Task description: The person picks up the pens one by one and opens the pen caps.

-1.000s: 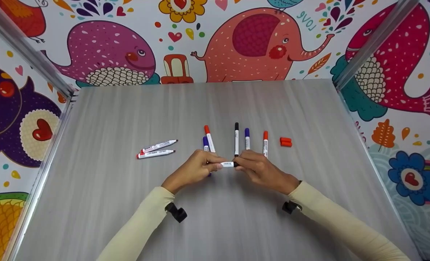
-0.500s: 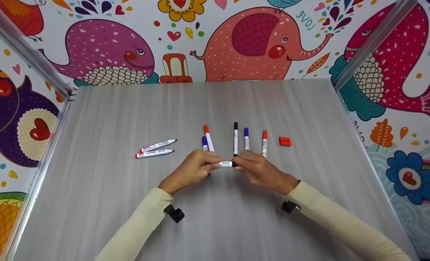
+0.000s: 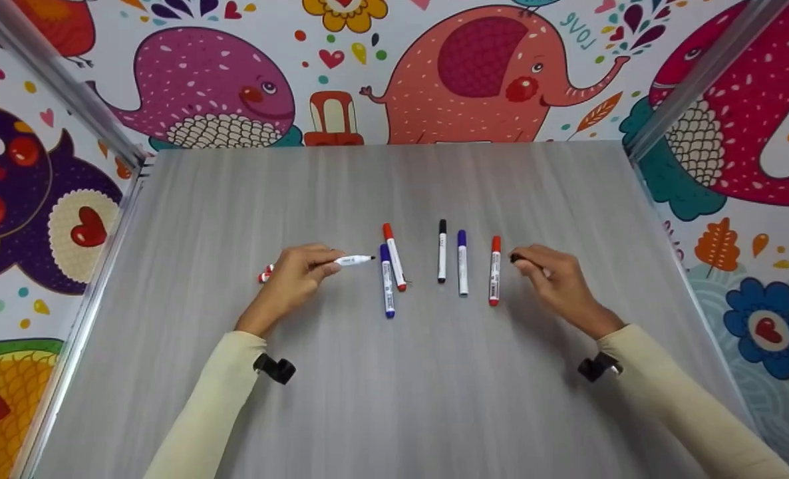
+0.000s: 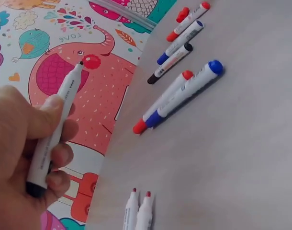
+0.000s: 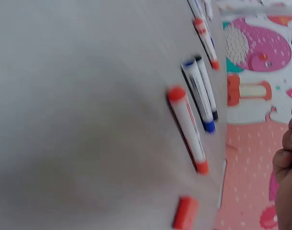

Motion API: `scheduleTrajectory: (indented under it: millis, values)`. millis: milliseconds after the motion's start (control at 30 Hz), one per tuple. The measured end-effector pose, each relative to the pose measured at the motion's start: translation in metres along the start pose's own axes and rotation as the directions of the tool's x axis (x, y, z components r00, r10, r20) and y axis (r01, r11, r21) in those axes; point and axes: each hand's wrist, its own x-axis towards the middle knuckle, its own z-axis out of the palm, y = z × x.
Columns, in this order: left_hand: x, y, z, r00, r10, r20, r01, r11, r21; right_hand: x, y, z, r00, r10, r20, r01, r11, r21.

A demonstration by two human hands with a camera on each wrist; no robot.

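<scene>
My left hand [image 3: 293, 276] grips a white whiteboard marker [image 3: 353, 260] with its black tip bare and pointing right. In the left wrist view, the thumb lies along the barrel and the fingers curl round it. On the other side, my right hand [image 3: 562, 279] pinches a small black cap [image 3: 515, 258], apart from the marker. Two uncapped red markers [image 4: 144, 213] lie by the left hand, which mostly covers them in the head view. A red-capped marker [image 3: 495, 273] lies just left of the right hand.
Mid-table, a blue marker [image 3: 387, 283] lies against a red marker [image 3: 396, 259]. Farther right are a black marker [image 3: 442, 253] and another blue marker [image 3: 462, 266]. Loose red caps [image 5: 185, 213] lie beyond the right hand, hidden in the head view. A patterned wall [image 3: 341, 66] borders the table.
The hands have drawn apart, left hand leftward with the marker and right hand rightward with the cap. The black cap has come off, baring the tip. The head view has shifted slightly.
</scene>
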Motion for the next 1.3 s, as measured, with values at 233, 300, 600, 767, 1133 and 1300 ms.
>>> scheduleTrajectory:
  millis: [233, 300, 600, 767, 1133, 1300]
  values:
    - [0.005, -0.002, 0.012, 0.999, 0.033, 0.027, -0.034, 0.999, 0.032, -0.003, 0.000, -0.012, 0.991, 0.124, 0.051, -0.123, 0.992, -0.027]
    - [0.006, -0.003, 0.013, 0.999, 0.039, 0.008, -0.039, 0.998, 0.044, -0.006, 0.003, -0.015, 0.990, 0.136, 0.036, -0.135, 0.990, -0.028]
    - [-0.003, -0.018, 0.011, 0.997, 0.049, -0.058, -0.043, 0.995, 0.093, -0.017, 0.017, -0.017, 0.986, 0.166, -0.020, -0.167, 0.982, -0.087]
    - [-0.009, -0.025, 0.010, 0.996, 0.058, -0.072, -0.050, 0.992, 0.112, -0.021, 0.022, -0.017, 0.983, 0.183, -0.009, -0.183, 0.977, -0.113]
    - [-0.024, -0.042, 0.009, 0.991, 0.070, -0.116, -0.057, 0.992, 0.109, -0.030, 0.027, -0.017, 0.968, 0.251, 0.004, -0.250, 0.966, -0.067]
    - [-0.030, -0.052, 0.009, 0.985, 0.100, -0.142, -0.082, 0.989, 0.123, -0.033, 0.031, -0.018, 0.955, 0.298, 0.009, -0.296, 0.951, -0.094]
